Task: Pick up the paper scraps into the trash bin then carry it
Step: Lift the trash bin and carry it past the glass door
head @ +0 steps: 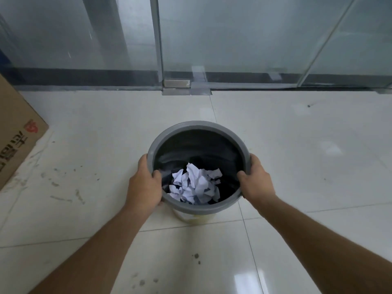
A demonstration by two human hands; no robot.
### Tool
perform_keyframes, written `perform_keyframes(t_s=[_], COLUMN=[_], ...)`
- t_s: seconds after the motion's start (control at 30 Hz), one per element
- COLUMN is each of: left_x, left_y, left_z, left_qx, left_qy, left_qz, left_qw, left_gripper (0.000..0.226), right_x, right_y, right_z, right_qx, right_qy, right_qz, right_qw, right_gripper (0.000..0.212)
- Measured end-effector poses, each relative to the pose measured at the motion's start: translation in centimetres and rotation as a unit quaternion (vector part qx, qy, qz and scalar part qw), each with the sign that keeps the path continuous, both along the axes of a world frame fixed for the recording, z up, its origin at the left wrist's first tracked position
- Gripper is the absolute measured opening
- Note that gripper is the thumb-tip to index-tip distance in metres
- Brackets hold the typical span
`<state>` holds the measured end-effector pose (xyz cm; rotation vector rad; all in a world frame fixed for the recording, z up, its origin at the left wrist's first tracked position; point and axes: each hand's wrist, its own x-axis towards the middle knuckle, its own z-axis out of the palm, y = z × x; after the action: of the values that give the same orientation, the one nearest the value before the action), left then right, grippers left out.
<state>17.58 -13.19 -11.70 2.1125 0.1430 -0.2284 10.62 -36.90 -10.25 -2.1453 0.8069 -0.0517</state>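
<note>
A round grey trash bin (pixel 197 126) with a dark liner is in the middle of the view, over the white tiled floor. Several crumpled white paper scraps (pixel 196 183) lie at its bottom. My left hand (pixel 144 183) grips the rim on the left side, thumb inside the bin. My right hand (pixel 257 177) grips the rim on the right side in the same way. Whether the bin rests on the floor or is lifted I cannot tell.
A brown cardboard box (pixel 17 132) stands at the left edge. A glass wall with a metal door frame (pixel 158 45) runs across the back. The tiles carry dirty marks (pixel 63 198) to the left and below the bin.
</note>
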Motion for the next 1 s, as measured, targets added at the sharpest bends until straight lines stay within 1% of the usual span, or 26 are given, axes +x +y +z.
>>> perform_keyframes(t_s=[0.1,0.17,0.23,0.4,0.57,0.63,0.73,0.8,0.87,1.0], left_x=[-2.2,-2.8,-2.7,-0.7,2.5,3.1,2.8,2.1,1.4,0.0], left_y=[1.4,2.6,3.9,6.7,8.3,8.5,8.7,8.7,8.7,8.4], left_z=[5.3,11.0,18.1,40.0,63.0,71.5,82.6,88.2,92.0,96.0], left_qx=[-0.001,0.004,0.007,-0.005,-0.031,-0.041,-0.058,-0.064,-0.059,-0.062], left_qy=[0.025,0.03,0.032,0.001,-0.054,-0.085,-0.127,-0.16,-0.187,-0.206], left_qz=[0.016,0.022,0.032,0.045,0.06,0.058,0.057,0.044,0.03,0.018], left_qw=[1.0,0.999,0.999,0.999,0.996,0.994,0.989,0.984,0.98,0.976], left_gripper=[0.039,0.039,0.039,0.038,0.039,0.042,0.042,0.04,0.037,0.036], right_x=[-1.4,-1.7,-1.2,1.8,4.6,4.9,4.9,4.6,4.4,3.5], right_y=[1.4,2.2,3.1,4.9,6.2,6.4,6.4,6.2,6.0,5.9], right_z=[5.4,10.9,18.1,40.2,63.2,71.4,81.9,87.4,91.3,95.1], right_qx=[0.002,0.014,0.028,0.037,0.029,0.027,0.018,0.01,-0.004,-0.023], right_qy=[0.036,0.049,0.044,-0.013,-0.1,-0.134,-0.171,-0.202,-0.224,-0.25], right_qz=[0.018,0.028,0.035,0.069,0.079,0.082,0.088,0.097,0.102,0.099], right_qw=[0.999,0.998,0.998,0.997,0.991,0.987,0.981,0.975,0.969,0.963], right_gripper=[0.047,0.044,0.042,0.043,0.041,0.038,0.04,0.04,0.038,0.036])
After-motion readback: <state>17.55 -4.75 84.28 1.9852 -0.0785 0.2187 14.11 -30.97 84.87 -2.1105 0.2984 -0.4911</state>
